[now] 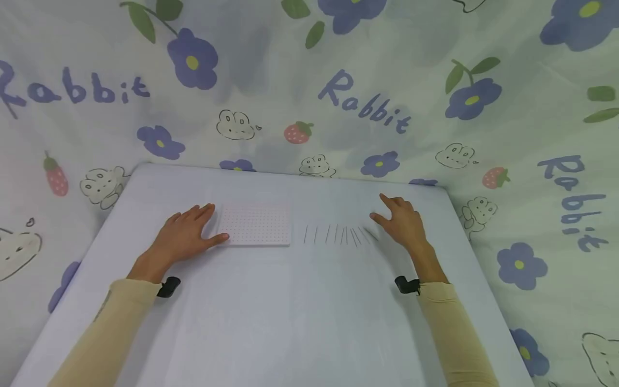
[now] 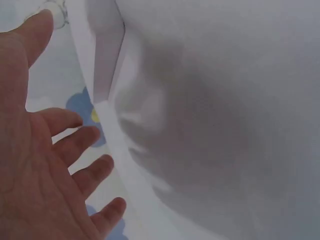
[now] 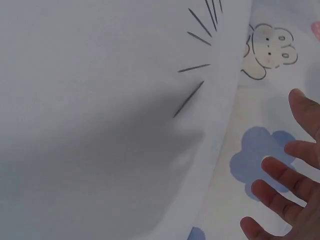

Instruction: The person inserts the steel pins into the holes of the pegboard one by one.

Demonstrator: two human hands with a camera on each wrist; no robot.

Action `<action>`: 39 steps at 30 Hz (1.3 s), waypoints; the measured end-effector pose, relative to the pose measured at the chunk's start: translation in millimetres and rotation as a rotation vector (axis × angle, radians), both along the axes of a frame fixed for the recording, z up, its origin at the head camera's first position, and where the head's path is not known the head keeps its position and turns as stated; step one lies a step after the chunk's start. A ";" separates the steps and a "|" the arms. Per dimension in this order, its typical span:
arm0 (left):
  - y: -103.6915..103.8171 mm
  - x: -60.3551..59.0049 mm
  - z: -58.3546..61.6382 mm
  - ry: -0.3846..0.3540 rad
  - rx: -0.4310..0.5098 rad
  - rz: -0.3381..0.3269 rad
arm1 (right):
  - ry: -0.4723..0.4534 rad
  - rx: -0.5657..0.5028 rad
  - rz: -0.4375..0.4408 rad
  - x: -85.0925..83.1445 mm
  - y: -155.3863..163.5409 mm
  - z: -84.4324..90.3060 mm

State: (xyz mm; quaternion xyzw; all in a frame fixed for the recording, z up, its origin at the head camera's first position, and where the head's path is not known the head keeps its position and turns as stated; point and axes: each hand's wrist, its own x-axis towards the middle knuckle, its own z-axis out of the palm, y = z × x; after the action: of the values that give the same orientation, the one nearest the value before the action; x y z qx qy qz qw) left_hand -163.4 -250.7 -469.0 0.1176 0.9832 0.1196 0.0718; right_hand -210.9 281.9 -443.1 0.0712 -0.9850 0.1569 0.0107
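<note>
beige sleeves (image 1: 108,330); left grip (image 1: 185,235) by board (image 1: 256,226), right grip (image 1: 404,224) near rods (image 3: 188,99), both spread empty.

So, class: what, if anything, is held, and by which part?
Nothing is held: the left hand is by the white board, the right hand near dark sticks.

A hand could pass along the near counter (image 1: 290,312) between the forearms (image 1: 108,328). Farther back, the white board (image 1: 255,224) and thin dark sticks (image 1: 343,235) leave a narrow lane; the left hand (image 1: 185,234) blocks the board's left side, the right hand (image 1: 402,220) the sticks' right end, patterned cloth (image 1: 271,70) the rear.
</note>
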 end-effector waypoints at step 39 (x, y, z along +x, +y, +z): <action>19.5 13.9 -13.3 -0.009 0.044 0.043 | -0.079 -0.052 -0.014 16.5 -3.8 -55.7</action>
State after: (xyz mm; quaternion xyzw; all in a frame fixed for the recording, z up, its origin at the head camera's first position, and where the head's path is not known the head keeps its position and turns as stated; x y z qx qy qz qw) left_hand -149.5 -231.2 -482.4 0.0973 0.9823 0.1434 0.0708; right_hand -194.4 278.2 -498.8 0.0579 -0.9807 0.1852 -0.0252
